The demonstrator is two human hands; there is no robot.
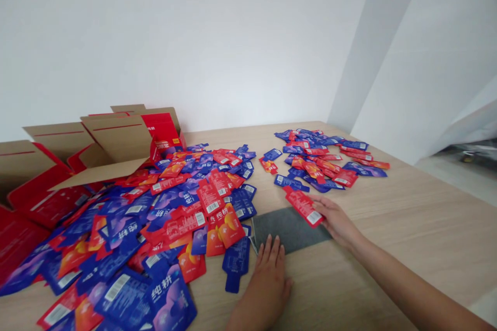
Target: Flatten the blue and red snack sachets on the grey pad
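Observation:
In the head view my right hand [337,220] grips a red sachet [305,207] by its right edge, barcode side up, above a dark grey cloth [291,230] or pad. My left hand [269,274] lies flat, palm down, with its fingertips on the cloth's lower left edge. Beside that hand is a blue sachet [237,258], the end one of a large heap of red and blue sachets [166,222] on the left. A smaller spread of the same sachets [310,158] lies beyond my right hand.
Open red cardboard boxes [116,139] with brown insides stand along the left, behind the heap. The wooden table [404,227] runs back to a white wall [248,46]. Its right edge slants away toward the floor.

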